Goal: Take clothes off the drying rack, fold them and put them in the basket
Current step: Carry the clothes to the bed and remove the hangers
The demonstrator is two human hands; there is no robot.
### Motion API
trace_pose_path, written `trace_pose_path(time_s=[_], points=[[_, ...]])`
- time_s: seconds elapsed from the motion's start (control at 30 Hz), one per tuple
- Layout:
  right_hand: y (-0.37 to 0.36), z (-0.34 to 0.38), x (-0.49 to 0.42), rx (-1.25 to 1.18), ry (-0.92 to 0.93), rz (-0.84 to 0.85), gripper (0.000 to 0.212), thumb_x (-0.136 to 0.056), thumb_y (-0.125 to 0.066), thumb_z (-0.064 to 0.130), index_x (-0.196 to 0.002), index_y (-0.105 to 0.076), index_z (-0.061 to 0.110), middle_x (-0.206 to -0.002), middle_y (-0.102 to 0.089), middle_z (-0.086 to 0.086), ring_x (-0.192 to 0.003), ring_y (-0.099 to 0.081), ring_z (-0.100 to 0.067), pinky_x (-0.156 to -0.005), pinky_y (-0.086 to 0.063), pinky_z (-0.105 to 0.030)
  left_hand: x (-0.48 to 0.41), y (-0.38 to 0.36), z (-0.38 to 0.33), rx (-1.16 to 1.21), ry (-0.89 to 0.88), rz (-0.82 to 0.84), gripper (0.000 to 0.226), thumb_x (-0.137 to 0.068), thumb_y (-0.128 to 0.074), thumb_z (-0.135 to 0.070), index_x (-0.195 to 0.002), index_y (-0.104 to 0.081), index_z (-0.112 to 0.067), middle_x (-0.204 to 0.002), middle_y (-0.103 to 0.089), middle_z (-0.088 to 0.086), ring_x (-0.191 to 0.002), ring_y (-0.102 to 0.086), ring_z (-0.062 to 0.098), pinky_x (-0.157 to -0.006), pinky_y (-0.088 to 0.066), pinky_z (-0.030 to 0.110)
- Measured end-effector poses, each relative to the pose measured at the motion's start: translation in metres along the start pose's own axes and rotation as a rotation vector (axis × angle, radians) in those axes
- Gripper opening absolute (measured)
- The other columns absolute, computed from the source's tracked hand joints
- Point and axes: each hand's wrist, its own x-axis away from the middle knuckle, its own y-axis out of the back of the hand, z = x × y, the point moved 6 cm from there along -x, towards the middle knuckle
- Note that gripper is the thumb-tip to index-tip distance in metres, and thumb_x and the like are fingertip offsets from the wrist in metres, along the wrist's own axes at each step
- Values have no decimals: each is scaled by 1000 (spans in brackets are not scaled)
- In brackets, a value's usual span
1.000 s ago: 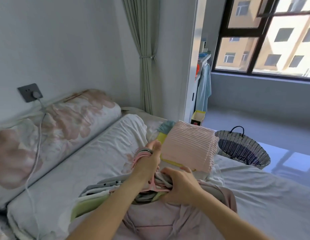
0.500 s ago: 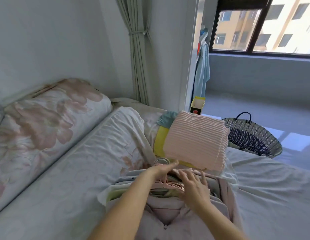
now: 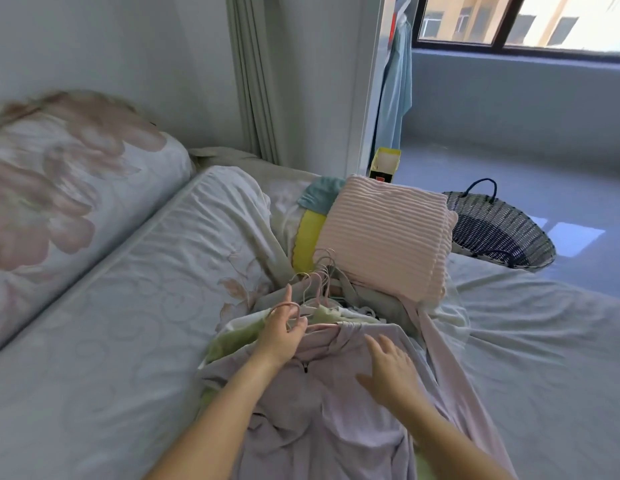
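A pile of clothes on hangers lies on the bed in front of me, with a lilac zip garment point(image 3: 322, 410) on top. My left hand point(image 3: 284, 336) grips the pink hanger point(image 3: 293, 308) at that garment's collar. My right hand point(image 3: 388, 370) lies flat on the lilac fabric, fingers spread. Several more hanger hooks point(image 3: 324, 268) stick out beyond the pile. A folded stack topped by a pink ribbed garment point(image 3: 384, 237) sits farther along the bed. The dark woven basket point(image 3: 502, 233) stands on the floor past the bed's edge, to the right.
A floral pillow point(image 3: 59, 188) and a rolled quilt point(image 3: 163, 271) fill the bed's left side. A yellow box point(image 3: 384, 164) stands by the door frame. A light blue garment point(image 3: 396, 81) hangs beyond the doorway. Bare sheet point(image 3: 544, 341) spreads to the right.
The view has tilted down and moved closer. My left hand has come back from the hook bundle to the top hanger. My right hand has slid down and flattened on the lilac garment.
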Motion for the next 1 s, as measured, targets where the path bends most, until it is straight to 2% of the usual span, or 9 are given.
trace_pose_path(time_s=[0.13,0.2,0.27,0.33,0.43,0.53,0.73,0.87,1.0], points=[[10,53,-33,-31,218,-35,79,-87,-61,40,-151,-15,33,-159,-17,5,-147,-14,-19,-119,-11,-38,-9,-2,-4,122,-15,62,54,-98,-46,-15,-149,-28,-11,-126,-56,-13,-112,-60,15,-95,-49,37],[10,79,-43,-88,269,22,72,-87,-60,41,-149,-23,34,-157,-23,7,-147,-14,-16,-120,-4,-42,-13,3,-11,156,-19,72,54,-98,-44,-12,-148,-28,-26,-125,-62,6,-102,-63,12,-93,-52,37],[15,93,-49,-118,258,-3,45,-89,-54,43,-134,-49,35,-142,-48,5,-138,-34,-18,-117,-13,-43,-13,11,-21,184,-18,93,57,-99,-41,-5,-147,-25,-32,-124,-61,16,-91,-62,7,-82,-54,24],[26,98,-49,-109,211,-65,27,-90,-50,51,-105,-66,36,-108,-65,5,-114,-54,-18,-97,-31,-35,-7,14,-21,133,-24,168,59,-99,-42,-11,-146,-20,-39,-110,-63,-3,-86,-61,5,-80,-51,23],[50,95,-40,-192,69,-122,46,-81,-49,72,-71,-63,29,-73,-58,8,-84,-57,-16,-82,-33,-32,9,17,13,-308,68,262,58,-95,-47,-38,-148,-24,-37,-138,-50,-7,-123,-51,17,-109,-36,43],[80,99,-27,-150,75,-192,56,-81,-48,71,-52,-47,24,-59,-53,6,-70,-48,-18,-83,-36,-33,39,29,28,-687,60,39,64,-88,-43,-59,-146,-32,-32,-150,-35,-12,-139,-31,13,-115,-22,44],[123,100,18,-231,227,-192,52,-89,-54,51,-46,-45,23,-44,-44,4,-56,-41,-17,-65,-31,-29,73,53,-28,-711,-62,-288,22,-91,-47,-34,-111,-57,-34,-109,-57,-9,-107,-53,21,-97,-38,39],[159,62,50,-241,161,-198,47,-91,-55,51,-59,-51,17,-53,-48,6,-67,-51,-21,-69,-37,-31,87,66,-55,-643,-195,-298,28,-81,-52,-10,-97,-64,-29,-98,-63,-8,-84,-62,25,-63,-46,34],[197,22,93,-206,146,-241,43,-90,-55,52,-68,-58,15,-61,-53,6,-73,-55,-21,-72,-34,-30,119,69,-88,-688,-400,-309,44,-80,-33,-22,-103,-68,-34,-100,-71,-11,-86,-68,19,-68,-55,34]])
